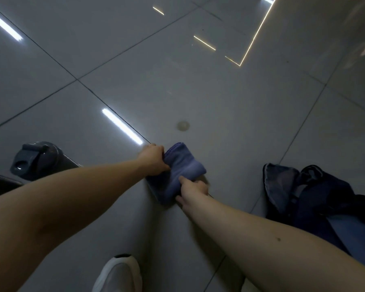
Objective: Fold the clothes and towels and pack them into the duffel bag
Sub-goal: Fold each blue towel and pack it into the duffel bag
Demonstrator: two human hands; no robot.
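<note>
On the floor (pixel 219 98) lies a folded towel (pixel 182 166); the left hand (pixel 153 159) grips its far side with curled fingers; the right hand (pixel 193 189) pinches its near edge; dark clothes (pixel 316 194) lie to the right.

A single view comes from a camera worn on the person's head, facing forward and steeply down at the tiled floor (pixel 198 91). It sits close above the work. Both forearms enter from the bottom edge and reach to the left hand (pixel 153 160) and right hand (pixel 193 190), which grip a towel (pixel 183 165) near the frame's middle. The wide lens (the whole view sits askew, with tile joints running diagonally) also catches a white shoe (pixel 118 272) at the bottom edge and dark clothes (pixel 316 197) at the right.
</note>
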